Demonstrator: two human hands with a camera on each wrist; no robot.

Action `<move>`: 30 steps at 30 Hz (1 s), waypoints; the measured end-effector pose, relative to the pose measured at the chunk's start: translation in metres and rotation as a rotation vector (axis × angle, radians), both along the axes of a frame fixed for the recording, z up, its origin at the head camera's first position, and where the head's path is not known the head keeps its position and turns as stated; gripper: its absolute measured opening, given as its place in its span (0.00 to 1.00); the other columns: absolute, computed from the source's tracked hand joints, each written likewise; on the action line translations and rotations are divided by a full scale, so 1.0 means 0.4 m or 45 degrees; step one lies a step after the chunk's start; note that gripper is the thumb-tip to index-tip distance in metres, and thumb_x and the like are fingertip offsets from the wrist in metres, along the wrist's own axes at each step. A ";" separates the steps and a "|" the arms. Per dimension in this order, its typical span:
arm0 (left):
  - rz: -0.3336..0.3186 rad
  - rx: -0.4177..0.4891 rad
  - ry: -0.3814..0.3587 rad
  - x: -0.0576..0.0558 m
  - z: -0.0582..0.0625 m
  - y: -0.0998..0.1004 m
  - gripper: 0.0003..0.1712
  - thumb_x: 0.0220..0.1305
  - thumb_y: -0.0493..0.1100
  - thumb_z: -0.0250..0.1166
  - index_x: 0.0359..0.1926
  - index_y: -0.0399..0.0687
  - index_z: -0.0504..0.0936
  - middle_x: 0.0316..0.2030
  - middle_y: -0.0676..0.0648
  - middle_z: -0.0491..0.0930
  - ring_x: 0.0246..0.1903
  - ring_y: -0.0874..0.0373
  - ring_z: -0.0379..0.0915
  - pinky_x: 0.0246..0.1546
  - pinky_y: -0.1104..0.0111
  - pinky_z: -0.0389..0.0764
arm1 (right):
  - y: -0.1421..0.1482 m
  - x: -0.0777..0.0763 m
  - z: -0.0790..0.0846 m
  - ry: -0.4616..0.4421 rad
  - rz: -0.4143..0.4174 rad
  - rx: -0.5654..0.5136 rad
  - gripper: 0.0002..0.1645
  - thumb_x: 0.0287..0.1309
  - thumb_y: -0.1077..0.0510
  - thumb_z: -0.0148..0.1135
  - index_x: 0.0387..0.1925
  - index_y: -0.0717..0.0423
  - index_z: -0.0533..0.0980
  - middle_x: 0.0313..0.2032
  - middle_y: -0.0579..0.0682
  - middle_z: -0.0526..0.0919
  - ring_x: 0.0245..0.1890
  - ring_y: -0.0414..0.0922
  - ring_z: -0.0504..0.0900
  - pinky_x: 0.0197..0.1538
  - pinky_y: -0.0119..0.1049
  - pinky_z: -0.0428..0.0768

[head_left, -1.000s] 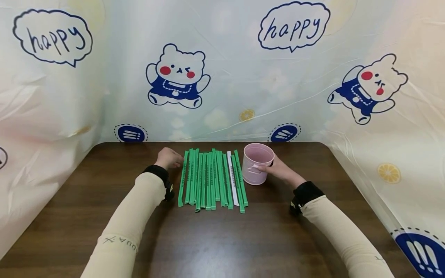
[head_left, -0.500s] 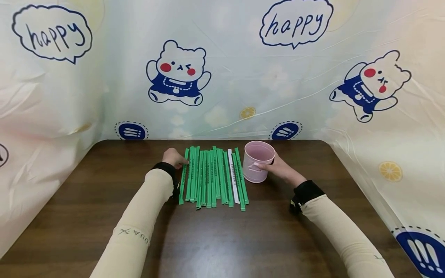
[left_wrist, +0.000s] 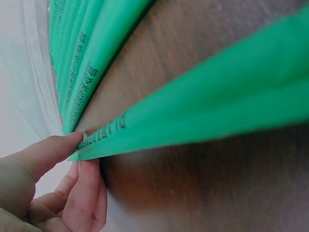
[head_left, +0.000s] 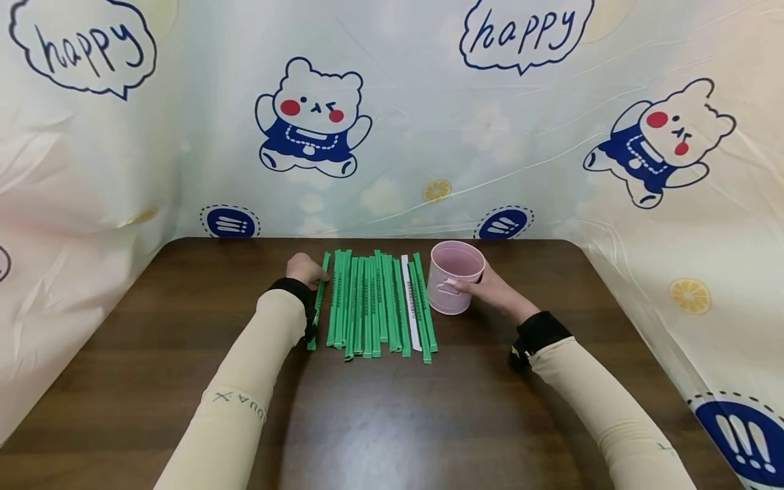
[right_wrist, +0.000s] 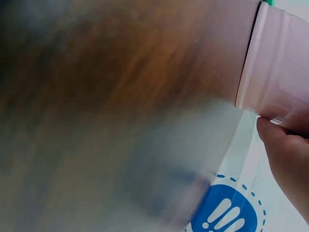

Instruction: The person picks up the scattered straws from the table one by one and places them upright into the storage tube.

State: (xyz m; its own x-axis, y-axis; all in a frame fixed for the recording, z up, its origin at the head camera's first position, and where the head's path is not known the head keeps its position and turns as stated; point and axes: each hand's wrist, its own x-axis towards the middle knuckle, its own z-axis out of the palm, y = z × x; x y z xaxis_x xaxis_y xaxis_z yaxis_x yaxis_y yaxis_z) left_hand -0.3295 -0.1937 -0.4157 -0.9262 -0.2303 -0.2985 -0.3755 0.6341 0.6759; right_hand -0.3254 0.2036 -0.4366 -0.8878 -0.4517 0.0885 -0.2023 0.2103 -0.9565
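My left hand (head_left: 304, 269) pinches the far end of a green paper-wrapped straw (head_left: 319, 301) between thumb and fingers. In the left wrist view this straw (left_wrist: 193, 106) slants toward the camera, printed with dark characters, apart from the others. A row of several green-wrapped straws (head_left: 367, 306) lies side by side on the table, with one white-wrapped straw (head_left: 411, 306) near its right end. Right of the row stands an upright pink bucket (head_left: 446, 292). My right hand (head_left: 493, 289) grips it from the right, thumb across the front by its small handle; the other fingers are hidden behind it.
The brown wooden table (head_left: 380, 415) has its far edge just beyond the straws and bucket. A printed cloth (head_left: 392, 122) with bears and lettering hangs behind the table and along both sides.
My left hand has moved right to the leftmost straw, taken hold of its far end and drawn it slightly left, widening the gap to the row. The right hand stays on the bucket.
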 end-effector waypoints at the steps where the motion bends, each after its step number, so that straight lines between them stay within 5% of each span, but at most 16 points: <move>1: 0.017 0.036 -0.003 0.000 0.000 -0.003 0.28 0.67 0.36 0.67 0.63 0.24 0.72 0.47 0.33 0.77 0.23 0.59 0.76 0.32 0.69 0.85 | 0.000 0.000 0.001 0.000 0.006 -0.004 0.53 0.60 0.56 0.73 0.76 0.62 0.51 0.71 0.69 0.65 0.67 0.54 0.68 0.74 0.41 0.65; 6: 0.047 0.194 -0.037 0.000 -0.007 -0.020 0.38 0.67 0.35 0.66 0.72 0.24 0.61 0.68 0.26 0.64 0.36 0.50 0.84 0.45 0.65 0.88 | 0.003 0.005 0.008 -0.021 0.018 0.026 0.53 0.62 0.54 0.72 0.77 0.61 0.50 0.71 0.67 0.65 0.68 0.55 0.66 0.76 0.48 0.64; 13: 0.053 0.347 -0.047 0.000 -0.003 -0.044 0.41 0.69 0.34 0.63 0.75 0.24 0.53 0.72 0.25 0.58 0.65 0.36 0.74 0.64 0.55 0.82 | 0.001 0.008 0.017 -0.042 0.019 0.050 0.51 0.63 0.54 0.70 0.77 0.58 0.50 0.72 0.66 0.64 0.71 0.60 0.64 0.79 0.60 0.59; 30: 0.099 0.512 0.005 -0.017 0.060 -0.047 0.27 0.70 0.33 0.63 0.68 0.29 0.71 0.69 0.32 0.66 0.70 0.38 0.68 0.68 0.56 0.79 | -0.003 0.014 0.024 -0.110 0.005 0.078 0.50 0.64 0.56 0.69 0.77 0.57 0.49 0.73 0.65 0.63 0.72 0.60 0.63 0.80 0.61 0.57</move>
State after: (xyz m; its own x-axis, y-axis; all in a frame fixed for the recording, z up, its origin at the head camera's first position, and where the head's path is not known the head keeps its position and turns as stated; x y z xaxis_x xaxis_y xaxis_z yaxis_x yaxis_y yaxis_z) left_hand -0.3365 -0.2126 -0.3915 -0.9119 -0.1651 -0.3758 -0.4090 0.2891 0.8655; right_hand -0.3198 0.2022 -0.4271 -0.8892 -0.4573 -0.0160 -0.1207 0.2682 -0.9558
